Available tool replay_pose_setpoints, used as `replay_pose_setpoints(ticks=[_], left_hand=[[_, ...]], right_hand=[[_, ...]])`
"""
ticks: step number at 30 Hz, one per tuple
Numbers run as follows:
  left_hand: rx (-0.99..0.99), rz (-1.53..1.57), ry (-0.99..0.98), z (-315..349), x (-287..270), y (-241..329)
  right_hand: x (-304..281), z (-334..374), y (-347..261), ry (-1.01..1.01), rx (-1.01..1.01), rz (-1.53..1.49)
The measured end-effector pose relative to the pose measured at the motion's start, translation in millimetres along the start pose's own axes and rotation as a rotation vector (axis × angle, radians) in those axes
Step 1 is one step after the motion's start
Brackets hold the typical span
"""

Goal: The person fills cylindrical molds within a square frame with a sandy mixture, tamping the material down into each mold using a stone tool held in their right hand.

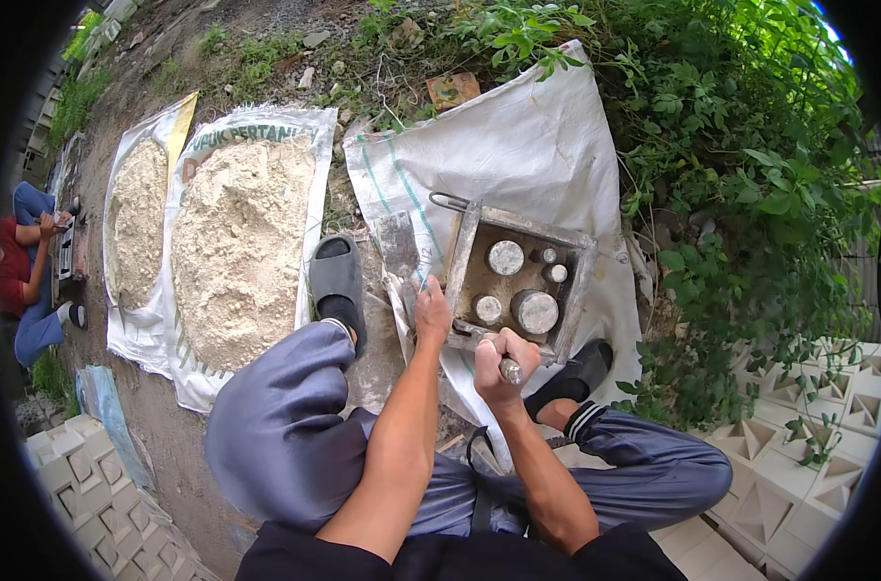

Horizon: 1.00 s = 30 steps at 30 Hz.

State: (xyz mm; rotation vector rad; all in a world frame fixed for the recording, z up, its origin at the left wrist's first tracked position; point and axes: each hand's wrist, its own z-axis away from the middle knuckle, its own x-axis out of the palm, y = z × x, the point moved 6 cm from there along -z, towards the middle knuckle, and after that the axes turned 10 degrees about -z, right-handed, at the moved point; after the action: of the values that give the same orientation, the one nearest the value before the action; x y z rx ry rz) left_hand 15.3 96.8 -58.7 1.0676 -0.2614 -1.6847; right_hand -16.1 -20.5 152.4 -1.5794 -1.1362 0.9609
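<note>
A square, worn mould box point(586, 281) stands on the white sack sheet before me. Inside stand several round cylinders of different sizes, among them a wide one point(535, 312) and a smaller one point(505, 258). My right hand point(503, 366) is closed around the round handle of a tool point(510, 369) at the box's near side; the tool's working end is hidden. Beside the box's left wall, my left hand point(432, 314) is closed, and what it grips is hidden. Just beyond its fingers is a flat grey plate point(397, 242).
Two sacks heaped with pale, crumbly material point(242, 242) lie to the left. Dense green plants point(731, 165) border the right side, above stacked patterned blocks point(799, 426). A person in red point(32, 266) sits at far left. My sandalled feet flank the box.
</note>
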Motion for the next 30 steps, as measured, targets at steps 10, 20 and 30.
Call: replay_pose_setpoints(ticks=[10, 20, 30], left_hand=[[-0.01, -0.014, 0.009, 6.4, -3.2, 1.3], [-0.025, -0.018, 0.042, 7.1, -4.1, 0.5], [0.109, 0.028, -0.023, 10.5, -9.6, 21.5]], right_hand=[[-5.2, 7.0, 6.3, 0.014, -0.059, -0.071], [-17.6, 10.8, -8.2, 0.054, -0.124, -0.002], [-35.7, 25.4, -9.4, 0.051, -0.008, -0.103]])
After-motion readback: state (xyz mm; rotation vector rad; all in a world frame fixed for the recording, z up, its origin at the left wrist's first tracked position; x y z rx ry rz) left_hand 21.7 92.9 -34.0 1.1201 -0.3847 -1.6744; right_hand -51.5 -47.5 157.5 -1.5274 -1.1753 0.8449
